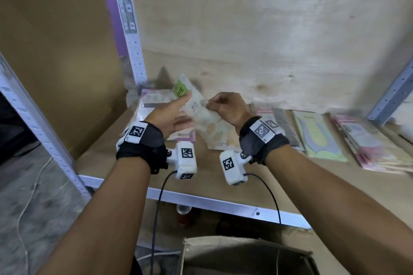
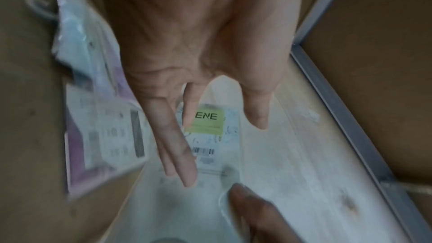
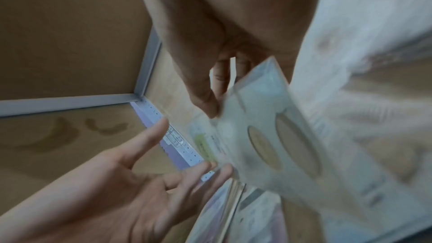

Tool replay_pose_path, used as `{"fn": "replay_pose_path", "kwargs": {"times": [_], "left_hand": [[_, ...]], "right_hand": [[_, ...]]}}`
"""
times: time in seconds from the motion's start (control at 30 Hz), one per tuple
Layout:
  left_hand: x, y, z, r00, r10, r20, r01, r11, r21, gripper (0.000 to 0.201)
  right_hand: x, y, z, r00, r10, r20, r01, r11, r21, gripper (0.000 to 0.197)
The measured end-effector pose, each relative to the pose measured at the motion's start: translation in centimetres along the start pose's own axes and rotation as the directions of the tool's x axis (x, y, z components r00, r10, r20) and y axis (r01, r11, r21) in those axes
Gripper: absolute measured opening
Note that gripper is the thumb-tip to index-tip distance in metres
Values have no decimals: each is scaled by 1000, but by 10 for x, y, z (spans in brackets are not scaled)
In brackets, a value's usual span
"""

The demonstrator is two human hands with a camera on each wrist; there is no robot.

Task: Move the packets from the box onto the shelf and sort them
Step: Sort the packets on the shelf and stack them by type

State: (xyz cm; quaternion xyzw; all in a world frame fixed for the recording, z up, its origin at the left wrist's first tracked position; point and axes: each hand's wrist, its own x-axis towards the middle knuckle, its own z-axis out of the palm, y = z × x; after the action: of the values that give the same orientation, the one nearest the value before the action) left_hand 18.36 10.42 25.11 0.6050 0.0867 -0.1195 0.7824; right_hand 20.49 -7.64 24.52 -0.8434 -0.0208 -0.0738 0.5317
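My right hand (image 1: 212, 105) pinches a clear packet with a green ENE label (image 1: 190, 100) by its right edge and holds it tilted above the wooden shelf (image 1: 125, 163). In the right wrist view the thumb and fingers (image 3: 205, 99) grip the packet (image 3: 268, 127), which is blurred. My left hand (image 1: 178, 107) is spread with straight fingers just left of the packet, and its index fingertip is at the green label (image 2: 210, 123). The cardboard box (image 1: 245, 254) stands on the floor below the shelf's front edge; its inside is dark.
Pink packets (image 1: 154, 100) lie at the shelf's back left and a beige packet (image 1: 216, 136) under my hands. To the right lie a green-and-yellow packet (image 1: 319, 136) and a pink stack (image 1: 368, 140). A perforated metal upright (image 1: 131, 35) rises at the left. A red can (image 1: 184, 214) sits under the shelf.
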Motion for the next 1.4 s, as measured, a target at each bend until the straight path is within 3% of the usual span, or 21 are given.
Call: {"fn": "replay_pose_path", "kwargs": {"times": [0.1, 0.23, 0.3, 0.37, 0.47, 0.6, 0.67, 0.77, 0.87, 1.0, 1.17, 1.3, 1.4], "left_hand": [[-6, 0, 16, 995, 8, 99, 12, 981, -194, 77], [-10, 1, 39, 987, 35, 158, 3, 971, -239, 76], [-12, -2, 51, 993, 47, 106, -27, 984, -177, 58], [-12, -5, 62, 996, 85, 39, -80, 992, -99, 26], [-8, -7, 71, 995, 96, -11, -96, 995, -37, 8], [-2, -6, 71, 995, 101, 1, -101, 995, -2, 21], [-1, -9, 73, 994, 98, 57, -96, 995, -35, 23], [3, -13, 80, 986, 99, 135, -91, 994, -63, 13], [7, -20, 83, 983, 78, 166, -75, 997, -28, 11], [15, -25, 78, 986, 120, 116, -127, 991, 49, 10], [23, -34, 75, 986, 158, 44, -164, 960, 227, 30], [20, -44, 83, 987, 137, 88, -163, 849, 503, 44], [18, -48, 89, 977, 180, 117, -215, 804, 554, 50]], "right_hand": [[-18, 3, -28, 993, -119, 17, 119, 992, -46, 7], [-46, 5, -56, 962, -264, 65, 269, 959, -91, 10], [-55, 6, -67, 945, -320, 72, 326, 937, -123, 10], [-62, 10, -76, 939, -334, 81, 343, 927, -150, 8], [-68, 17, -91, 954, -291, 70, 298, 941, -159, 10], [-68, 28, -116, 957, -285, -61, 264, 937, -230, 15], [-64, 35, -126, 975, -205, -81, 186, 962, -198, 24], [-59, 44, -134, 1000, -2, -8, 3, 995, 104, 27], [-57, 52, -144, 987, 97, 131, -135, 937, 321, 31], [-57, 69, -159, 973, 113, 202, -170, 942, 289, 29], [-61, 80, -168, 957, 123, 263, -188, 953, 237, 33], [-68, 83, -172, 945, 109, 307, -182, 958, 220, 21], [-77, 83, -173, 935, 123, 333, -205, 953, 223, 19]]}}
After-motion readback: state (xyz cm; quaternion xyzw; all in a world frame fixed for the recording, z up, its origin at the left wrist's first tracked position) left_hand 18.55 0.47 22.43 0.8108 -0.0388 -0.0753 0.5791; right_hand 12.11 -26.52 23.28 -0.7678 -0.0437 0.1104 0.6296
